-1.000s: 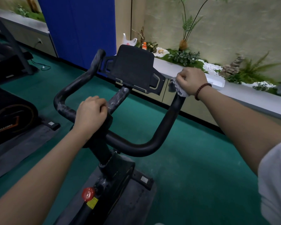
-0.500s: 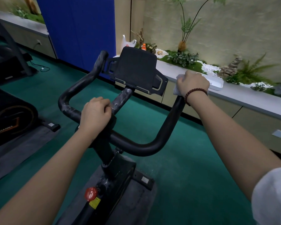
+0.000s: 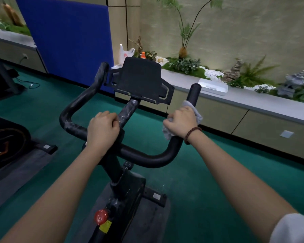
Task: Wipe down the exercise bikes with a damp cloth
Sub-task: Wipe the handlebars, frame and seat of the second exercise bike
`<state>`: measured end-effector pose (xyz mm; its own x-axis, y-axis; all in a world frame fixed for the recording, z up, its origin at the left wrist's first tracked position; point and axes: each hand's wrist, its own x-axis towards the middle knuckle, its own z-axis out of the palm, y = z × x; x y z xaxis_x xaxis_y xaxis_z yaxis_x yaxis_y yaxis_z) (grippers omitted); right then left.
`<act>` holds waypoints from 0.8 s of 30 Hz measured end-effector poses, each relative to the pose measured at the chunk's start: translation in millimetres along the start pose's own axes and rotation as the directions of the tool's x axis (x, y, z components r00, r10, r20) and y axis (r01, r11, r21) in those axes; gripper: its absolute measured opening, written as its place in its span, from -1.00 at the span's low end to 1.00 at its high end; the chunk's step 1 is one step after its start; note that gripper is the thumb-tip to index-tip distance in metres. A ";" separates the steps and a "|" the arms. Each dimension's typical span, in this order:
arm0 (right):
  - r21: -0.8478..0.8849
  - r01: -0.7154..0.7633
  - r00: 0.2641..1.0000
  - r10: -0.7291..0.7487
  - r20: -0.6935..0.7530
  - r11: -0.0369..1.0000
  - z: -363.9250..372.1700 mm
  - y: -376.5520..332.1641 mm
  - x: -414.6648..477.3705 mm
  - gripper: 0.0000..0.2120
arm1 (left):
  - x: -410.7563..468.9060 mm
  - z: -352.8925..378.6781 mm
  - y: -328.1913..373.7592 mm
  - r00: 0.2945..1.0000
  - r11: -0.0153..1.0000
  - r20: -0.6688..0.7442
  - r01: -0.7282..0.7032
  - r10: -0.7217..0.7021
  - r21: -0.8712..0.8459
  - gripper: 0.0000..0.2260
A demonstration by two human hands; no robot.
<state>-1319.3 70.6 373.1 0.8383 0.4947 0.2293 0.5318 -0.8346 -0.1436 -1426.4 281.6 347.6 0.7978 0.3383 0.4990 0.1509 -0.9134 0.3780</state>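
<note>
A black exercise bike [image 3: 125, 188] stands in front of me on a grey mat. Its curved handlebar [image 3: 147, 157] carries a black tablet holder [image 3: 140, 79] on a scuffed stem. My left hand [image 3: 102, 130] grips the middle of the bar at the stem's base. My right hand [image 3: 180, 121] is wrapped around the right upright of the bar with a grey cloth [image 3: 195, 111] pressed against it. The cloth sticks out above and below my fingers. The bar's right tip [image 3: 194, 91] shows bare above the hand. A red knob [image 3: 101, 216] sits low on the frame.
Another black machine [image 3: 5, 141] stands on a mat at the left. A long grey ledge [image 3: 253, 100] with plants, a white tray [image 3: 212, 86] and stone ornaments runs behind the bike. A blue panel [image 3: 68, 37] leans against the wall. Green carpet [image 3: 209, 190] covers the floor.
My right hand has slid the cloth down from the bar's right tip to the middle of the upright, uncovering the tip. The left hand kept its grip.
</note>
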 end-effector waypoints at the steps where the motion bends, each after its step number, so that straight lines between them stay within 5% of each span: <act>1: 0.023 -0.002 1.000 0.002 -0.008 1.000 0.3 -3.5 -7.1 -0.68 | -0.4 0.0 -0.5 1.000 1.000 -0.004 -0.001 0.001 0.000 -0.88; 8: -0.055 0.072 0.995 -0.076 -0.072 0.996 9.4 -34.9 -53.1 -0.65 | -1.8 -1.9 0.0 1.000 0.999 -0.008 0.007 -0.007 -0.032 -0.87; 12: -0.017 0.108 0.965 -0.109 -0.238 0.994 21.2 -52.8 -75.4 -0.67 | -2.5 -2.8 -2.5 1.000 0.998 -0.013 0.023 -0.024 -0.056 -0.87; 15: 0.084 0.172 0.954 -0.145 -0.264 0.981 23.0 -64.7 -86.9 -0.70 | -1.8 -2.2 -3.7 0.999 0.996 -0.014 0.028 -0.029 -0.080 -0.87; 19: 0.262 0.204 0.979 -0.199 -0.047 0.943 10.5 -72.7 -77.6 -0.57 | -1.2 -4.3 -6.6 0.996 0.980 -0.031 0.072 -0.079 -0.183 -0.87; 22: 0.617 0.085 0.996 -0.042 -0.084 0.783 -9.2 -75.8 -58.8 -0.75 | -1.8 -5.3 -8.3 0.992 0.962 -0.049 0.104 -0.120 -0.254 -0.83; 24: 0.668 0.090 0.969 0.089 -0.230 0.739 -15.9 -80.8 -32.3 -0.79 | -1.3 -5.3 -7.9 0.989 0.957 -0.068 0.111 -0.133 -0.267 -0.81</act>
<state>-1391.3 118.2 392.6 0.8321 0.3493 0.4308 0.5491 -0.4100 -0.7282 -1431.8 289.6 348.1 0.7288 0.4717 0.4963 0.0770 -0.7767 0.6251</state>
